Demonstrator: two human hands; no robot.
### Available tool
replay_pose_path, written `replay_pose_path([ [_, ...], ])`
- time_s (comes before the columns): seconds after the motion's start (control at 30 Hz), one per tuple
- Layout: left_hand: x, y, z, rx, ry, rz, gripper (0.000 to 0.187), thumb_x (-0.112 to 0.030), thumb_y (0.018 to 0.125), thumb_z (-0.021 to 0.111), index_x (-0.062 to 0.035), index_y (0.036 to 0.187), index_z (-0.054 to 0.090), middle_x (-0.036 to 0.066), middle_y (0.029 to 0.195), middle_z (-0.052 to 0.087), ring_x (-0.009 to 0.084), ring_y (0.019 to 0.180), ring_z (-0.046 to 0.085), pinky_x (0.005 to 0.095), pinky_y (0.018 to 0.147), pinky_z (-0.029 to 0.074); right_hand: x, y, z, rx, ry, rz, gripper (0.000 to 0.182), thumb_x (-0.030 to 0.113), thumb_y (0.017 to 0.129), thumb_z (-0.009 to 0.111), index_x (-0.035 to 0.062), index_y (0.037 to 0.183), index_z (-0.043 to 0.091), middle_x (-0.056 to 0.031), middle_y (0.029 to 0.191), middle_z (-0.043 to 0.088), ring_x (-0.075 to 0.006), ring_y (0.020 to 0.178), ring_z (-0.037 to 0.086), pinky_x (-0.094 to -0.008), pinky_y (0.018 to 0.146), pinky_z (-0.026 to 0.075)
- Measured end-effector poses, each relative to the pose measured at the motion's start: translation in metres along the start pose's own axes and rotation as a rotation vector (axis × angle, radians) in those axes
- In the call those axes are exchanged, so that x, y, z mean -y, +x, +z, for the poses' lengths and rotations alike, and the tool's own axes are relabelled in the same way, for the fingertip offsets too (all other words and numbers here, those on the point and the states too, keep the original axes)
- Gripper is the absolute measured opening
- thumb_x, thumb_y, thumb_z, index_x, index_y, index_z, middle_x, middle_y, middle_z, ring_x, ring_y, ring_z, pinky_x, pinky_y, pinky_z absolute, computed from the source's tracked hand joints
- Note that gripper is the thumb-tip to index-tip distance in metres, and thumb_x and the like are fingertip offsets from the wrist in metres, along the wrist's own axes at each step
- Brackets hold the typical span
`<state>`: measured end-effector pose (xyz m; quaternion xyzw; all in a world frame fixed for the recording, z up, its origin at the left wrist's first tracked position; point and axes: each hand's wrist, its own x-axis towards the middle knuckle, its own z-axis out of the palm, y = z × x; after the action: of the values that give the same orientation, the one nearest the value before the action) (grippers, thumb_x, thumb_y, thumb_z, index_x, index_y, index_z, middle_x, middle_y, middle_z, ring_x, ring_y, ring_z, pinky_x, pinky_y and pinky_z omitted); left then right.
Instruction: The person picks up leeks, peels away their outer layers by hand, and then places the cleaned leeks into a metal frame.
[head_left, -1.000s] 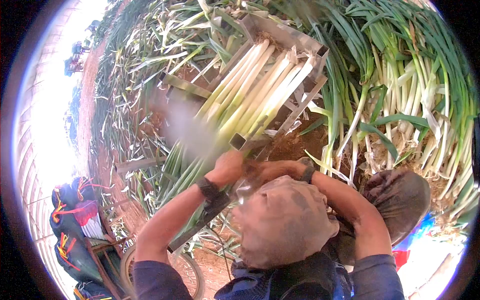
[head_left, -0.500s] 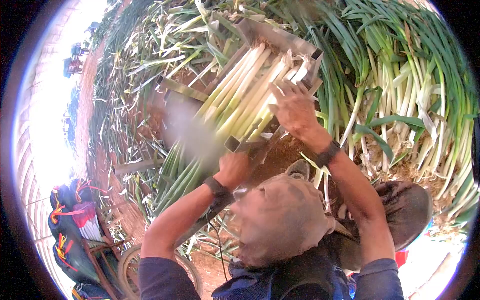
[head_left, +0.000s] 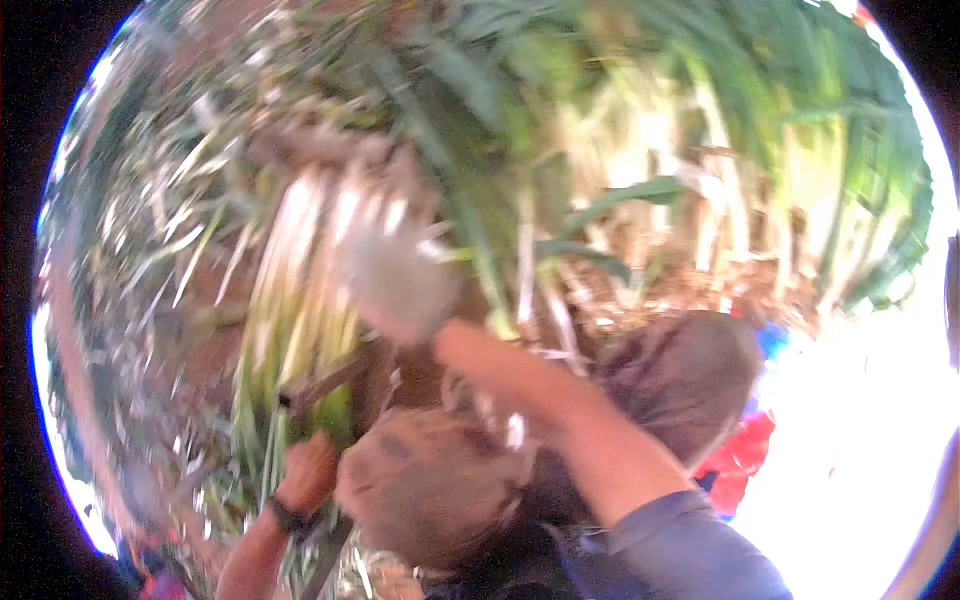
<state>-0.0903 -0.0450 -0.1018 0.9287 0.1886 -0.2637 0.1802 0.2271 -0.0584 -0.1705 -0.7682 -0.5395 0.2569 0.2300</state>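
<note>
A bundle of long green onions point(head_left: 290, 270) lies in a metal frame, white root ends up and green leaves toward me. My left hand point(head_left: 310, 468) is curled closed by the leaves, just below the end of a square metal bar point(head_left: 325, 383); I cannot tell what its fingers hold. A pale blurred patch covers most of my right hand point(head_left: 425, 315), which is beside the right side of the bundle. Its fingers are hidden.
A large pile of green onions point(head_left: 800, 180) spreads along the right, roots toward me. Loose leaves point(head_left: 180, 190) litter the ground at left. My bent knees point(head_left: 430, 480) are close below the frame. Something red point(head_left: 738, 455) lies at the right.
The whole view has swung right and blurred, so the frame and bundle now appear farther left. My right hand has gone behind the pale patch; my left hand stays by the bar end.
</note>
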Motion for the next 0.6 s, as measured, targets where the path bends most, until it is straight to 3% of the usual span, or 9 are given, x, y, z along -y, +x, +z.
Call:
replay_pose_path([
  [0.07,0.034,-0.019,0.020,0.112,-0.118,-0.081,0.036,-0.040,0.080,0.068,-0.0046,0.073,0.067,0.018,0.073,0.067,0.0383,0.071,0.068,0.0478,0.059,0.053,-0.012,0.021,0.038,0.037,-0.468,-0.154,0.058,0.023,0.093,0.054,0.0078,0.147,0.040,-0.0146,0.157,0.030,-0.0263,0.142,0.034,-0.0441,0.114,0.037],
  [0.1,0.123,-0.030,0.146,-0.085,-0.670,-0.183,0.036,-0.041,0.079,0.068,-0.0058,0.074,0.067,0.018,0.070,0.067,0.0401,0.072,0.067,0.0488,0.060,0.053,0.004,0.018,-0.006,0.228,-0.422,-0.186,0.072,0.030,0.087,0.061,0.0125,0.152,0.034,-0.0150,0.163,0.010,-0.0277,0.150,0.017,-0.0451,0.118,0.031],
  [0.23,0.041,-0.007,0.039,-0.100,-0.093,-0.085,0.034,-0.042,0.079,0.068,-0.0076,0.075,0.068,0.018,0.071,0.067,0.0410,0.072,0.067,0.0497,0.059,0.054,0.002,0.012,-0.040,0.168,-0.339,-0.183,0.067,0.035,0.082,0.068,0.0100,0.141,0.049,-0.0166,0.156,0.032,-0.0307,0.139,0.039,-0.0475,0.111,0.039],
  [0.3,0.039,-0.010,0.032,-0.045,-0.006,-0.016,0.032,-0.040,0.080,0.066,-0.0080,0.080,0.069,0.017,0.074,0.068,0.0402,0.072,0.067,0.0501,0.057,0.053,-0.014,0.012,-0.048,0.383,-0.255,-0.143,0.055,0.036,0.080,0.069,0.0077,0.126,0.059,-0.0177,0.137,0.054,-0.0360,0.117,0.058,-0.0519,0.097,0.047],
  [0.33,0.031,-0.008,0.022,-0.056,0.001,0.001,0.032,-0.040,0.080,0.066,-0.0080,0.080,0.069,0.017,0.074,0.068,0.0402,0.072,0.067,0.0501,0.057,0.053,-0.036,0.008,-0.042,0.097,-0.210,-0.241,0.030,0.038,0.072,0.072,0.0126,0.088,0.071,-0.0060,0.080,0.070,-0.0292,0.079,0.068,-0.0534,0.076,0.052],
  [0.4,-0.024,-0.006,-0.042,0.125,0.164,-0.101,0.030,-0.038,0.081,0.065,-0.0092,0.086,0.069,0.016,0.075,0.069,0.0388,0.071,0.068,0.0495,0.055,0.053,-0.062,-0.012,-0.092,0.003,-0.292,-0.251,0.018,0.028,0.071,0.069,0.0113,0.075,0.071,-0.0102,0.076,0.069,-0.0301,0.074,0.069,-0.0477,0.065,0.055],
  [0.47,-0.012,-0.009,-0.039,0.017,0.252,0.061,0.029,-0.038,0.082,0.064,-0.0101,0.090,0.070,0.015,0.074,0.069,0.0379,0.071,0.068,0.0479,0.059,0.054,-0.085,-0.042,-0.166,0.008,-0.315,-0.141,0.016,0.023,0.070,0.066,0.0080,0.074,0.072,-0.0145,0.073,0.068,-0.0314,0.071,0.069,-0.0445,0.062,0.055],
  [0.53,-0.044,-0.007,-0.078,0.181,0.153,-0.299,0.036,-0.038,0.083,0.068,-0.0102,0.105,0.070,0.012,0.082,0.071,0.0373,0.077,0.067,0.0491,0.068,0.052,-0.187,-0.044,-0.179,-0.622,-0.271,-0.472,0.017,0.021,0.072,0.064,0.0063,0.077,0.072,-0.0180,0.075,0.068,-0.0338,0.074,0.069,-0.0454,0.065,0.055],
  [0.6,-0.050,-0.016,-0.099,0.078,0.135,-0.161,0.037,-0.038,0.081,0.070,-0.0086,0.104,0.070,0.013,0.080,0.071,0.0377,0.077,0.067,0.0492,0.068,0.052,-0.172,-0.128,-0.297,-0.115,-0.365,0.063,0.019,0.024,0.073,0.065,0.0064,0.076,0.072,-0.0178,0.075,0.068,-0.0336,0.073,0.069,-0.0445,0.068,0.055],
])
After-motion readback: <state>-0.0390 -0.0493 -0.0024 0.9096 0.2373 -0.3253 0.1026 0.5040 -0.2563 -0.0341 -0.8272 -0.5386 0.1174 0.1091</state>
